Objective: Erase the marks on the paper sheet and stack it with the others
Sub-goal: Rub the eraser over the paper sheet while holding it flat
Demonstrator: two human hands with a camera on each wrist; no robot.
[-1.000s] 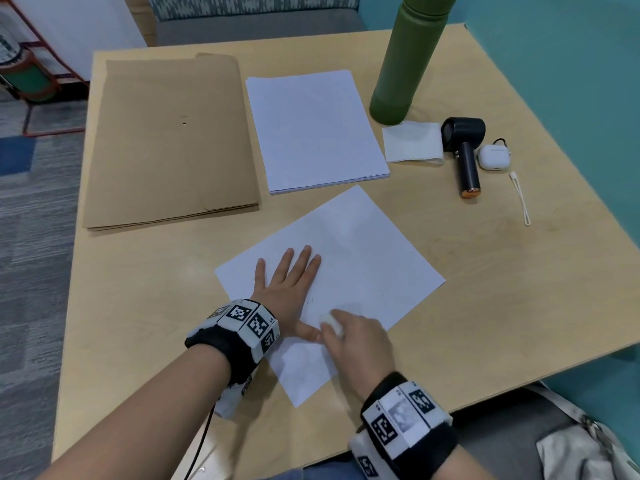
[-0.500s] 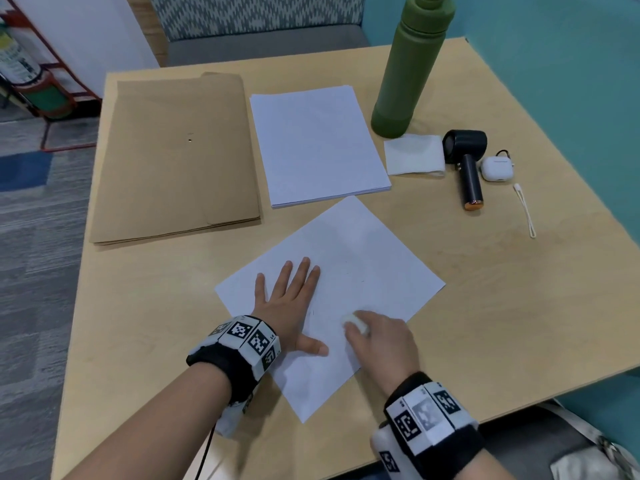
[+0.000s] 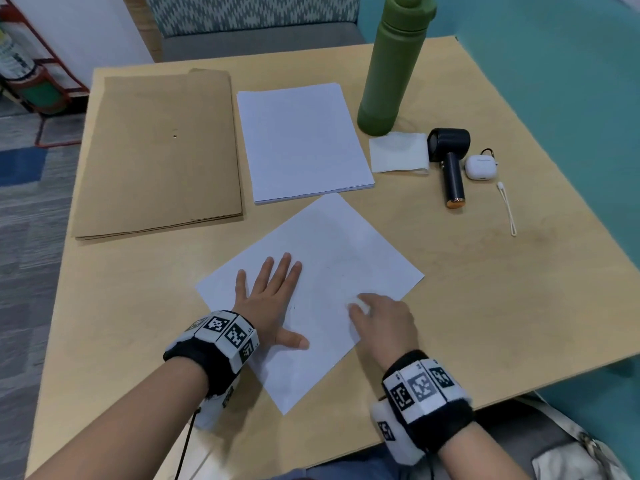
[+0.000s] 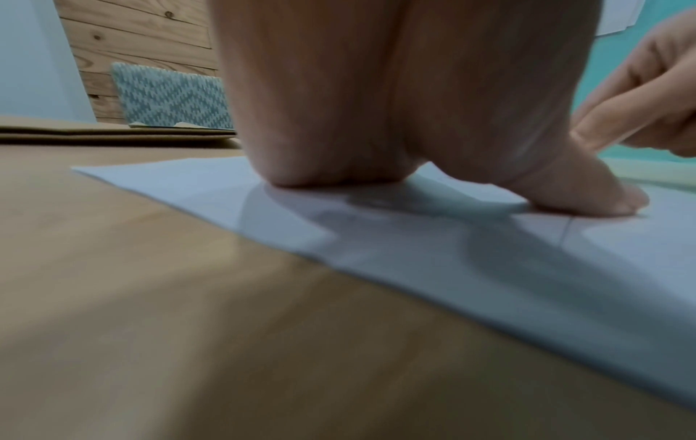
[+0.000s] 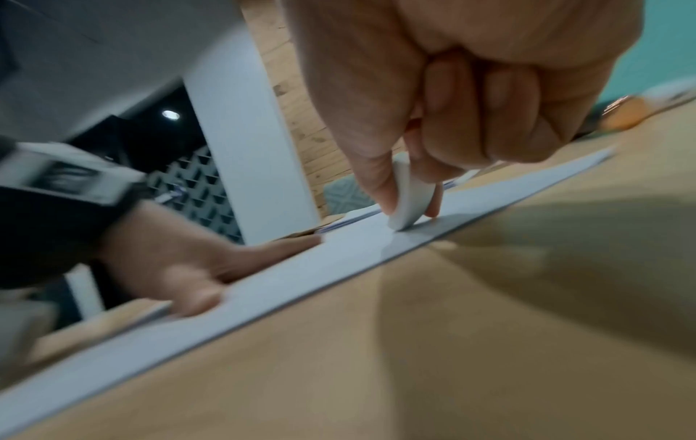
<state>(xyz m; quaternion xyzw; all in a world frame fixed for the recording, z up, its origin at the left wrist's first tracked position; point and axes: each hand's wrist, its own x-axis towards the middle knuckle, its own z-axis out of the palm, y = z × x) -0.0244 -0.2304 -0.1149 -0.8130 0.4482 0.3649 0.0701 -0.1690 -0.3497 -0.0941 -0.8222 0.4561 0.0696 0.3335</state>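
Observation:
A single white paper sheet lies turned at an angle on the wooden table, with faint pencil marks near its middle. My left hand lies flat on it, fingers straight and spread, pressing it down; the palm shows close up in the left wrist view. My right hand pinches a small white eraser between thumb and fingers, its edge touching the sheet near the right border. The eraser shows clearly in the right wrist view. A stack of white sheets lies behind.
A brown envelope pile lies at the back left. A green bottle, a folded tissue, a small black hand fan, a white earbud case and a thin white strap sit at the back right.
My right hand with the eraser has slid rightward across the sheet, away from my left thumb. The left hand stays pressed flat. The head view has tilted slightly.

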